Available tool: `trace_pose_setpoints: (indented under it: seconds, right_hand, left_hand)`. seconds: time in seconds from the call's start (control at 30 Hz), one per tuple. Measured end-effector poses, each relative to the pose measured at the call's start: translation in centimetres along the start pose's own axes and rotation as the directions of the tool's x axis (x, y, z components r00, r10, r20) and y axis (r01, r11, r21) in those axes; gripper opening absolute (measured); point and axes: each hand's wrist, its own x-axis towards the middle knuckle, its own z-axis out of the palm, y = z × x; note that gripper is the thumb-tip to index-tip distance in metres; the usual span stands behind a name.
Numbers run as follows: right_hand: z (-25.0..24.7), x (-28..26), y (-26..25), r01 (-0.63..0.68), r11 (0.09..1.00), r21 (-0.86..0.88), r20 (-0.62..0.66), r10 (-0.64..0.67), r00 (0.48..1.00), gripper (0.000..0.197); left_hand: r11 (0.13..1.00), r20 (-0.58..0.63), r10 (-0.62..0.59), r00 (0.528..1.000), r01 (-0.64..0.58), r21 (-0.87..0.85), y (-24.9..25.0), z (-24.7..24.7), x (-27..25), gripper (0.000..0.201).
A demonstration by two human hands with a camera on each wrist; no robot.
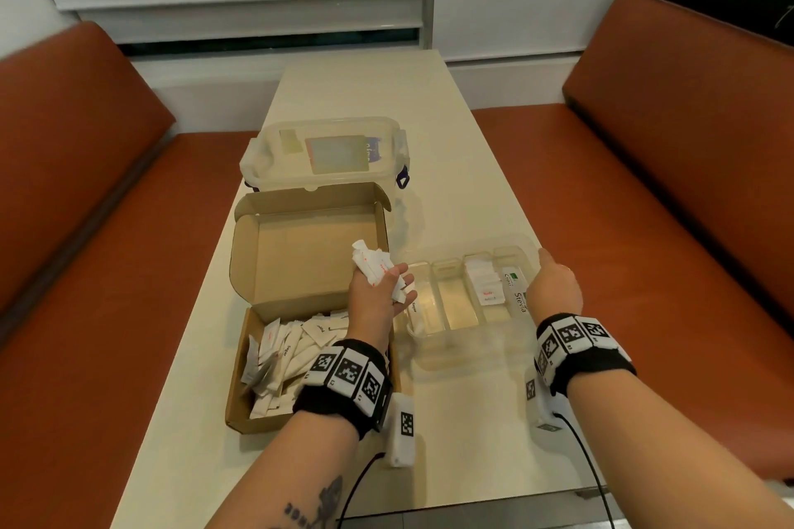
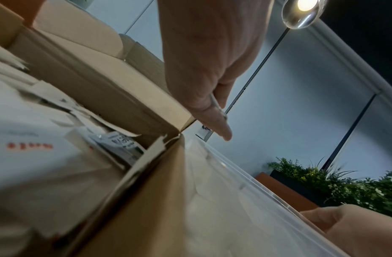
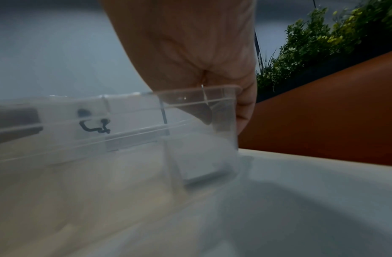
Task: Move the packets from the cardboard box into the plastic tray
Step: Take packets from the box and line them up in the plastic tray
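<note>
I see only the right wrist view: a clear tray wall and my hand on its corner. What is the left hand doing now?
Observer: The left hand holds a bunch of white packets above the gap between cardboard box and plastic tray.
Operator: Are packets left in the box?
Observer: Yes, many white packets lie in its near half.
Operator: Is the tray empty?
Observer: No. Its right compartments hold packets, one marked Stevia; a middle compartment looks empty.

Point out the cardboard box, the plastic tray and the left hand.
cardboard box [image 1: 296,245]: head view, inside of open lid.
plastic tray [image 1: 462,350]: head view, near wall.
left hand [image 1: 371,301]: head view, back of hand.
</note>
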Motion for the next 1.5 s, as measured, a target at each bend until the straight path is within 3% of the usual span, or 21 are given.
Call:
trace_pose_setpoints:
  seconds: [0.23, 0.3, 0.37, 0.43, 0.53, 0.63, 0.7, 0.87, 1.03, 1.23, 1.37, 1.5]
  right_hand:
    - [-0.2, -0.4, 0.5, -0.04, 0.999, -0.002, 0.013, 0.04, 0.999, 0.055]
    - [-0.4, -0.7, -0.1, -0.028, 0.999, -0.032, -0.042, 0.027, 0.999, 0.052]
    - [-0.8, -1.0, -1.3, 0.086, 0.995, 0.049, -0.134, -0.079, 0.988, 0.044]
    - [-1.2, -1.6, -3.4, 0.277, 0.929, 0.243, -0.169, -0.241, 0.956, 0.031]
    - [-1.8, -3.1, -6.8, 0.446, 0.812, 0.377, -0.084, -0.449, 0.89, 0.02]
    - [-2.1, -4.0, -9.1, 0.358, 0.751, 0.556, 0.158, -0.518, 0.841, 0.019]
    - [-2.1, -4.1, -9.5, 0.32, 0.743, 0.588, 0.213, -0.524, 0.825, 0.017]
    - [-1.6, -4.0, -8.9, 0.251, 0.726, 0.64, 0.235, -0.497, 0.836, 0.013]
    - [-0.8, -3.6, -7.9, 0.237, 0.761, 0.604, 0.227, -0.449, 0.864, 0.01]
    - [-0.7, -3.3, -6.6, 0.183, 0.728, 0.661, 0.24, -0.436, 0.868, 0.02]
    - [-1.5, -3.0, -5.6, 0.136, 0.708, 0.693, 0.229, -0.396, 0.889, 0.014]
    - [-1.6, -2.8, -4.4, 0.092, 0.689, 0.719, 0.211, -0.343, 0.915, 0.013]
  left_hand:
    - [1.0, 0.008, 0.005, 1.0, -0.005, -0.007, 0.1, 0.1, -0.2, 0.027]
    - [1.0, 0.023, -0.001, 1.0, 0.002, -0.015, 0.3, 0.2, -0.3, 0.026]
    - [1.0, 0.05, -0.013, 0.999, 0.014, -0.023, 0.4, 0.2, -0.4, 0.029]
    - [0.999, 0.086, -0.036, 0.996, 0.037, -0.01, 0.4, 0.3, -0.5, 0.032]
    - [0.995, 0.164, -0.092, 0.982, 0.083, 0.061, 0.2, 0.7, -0.7, 0.036]
    - [0.986, 0.261, -0.145, 0.954, 0.117, 0.121, 0.1, 1.0, -1.0, 0.035]
    - [0.985, 0.305, -0.15, 0.941, 0.116, 0.127, 0.2, 0.9, -1.2, 0.031]
    - [0.982, 0.349, -0.176, 0.92, 0.14, 0.125, 0.3, 0.6, -1.4, 0.031]
    - [0.964, 0.282, -0.258, 0.924, 0.267, 0.005, 0.2, 1.4, -1.1, 0.031]
    - [0.982, 0.222, -0.182, 0.958, 0.186, -0.001, -0.3, 2.5, -0.9, 0.031]
    - [0.983, 0.211, -0.177, 0.961, 0.183, -0.007, -1.2, 3.3, -1.1, 0.017]
    - [0.981, 0.178, -0.182, 0.967, 0.191, -0.031, -2.1, 3.9, -1.1, 0.016]
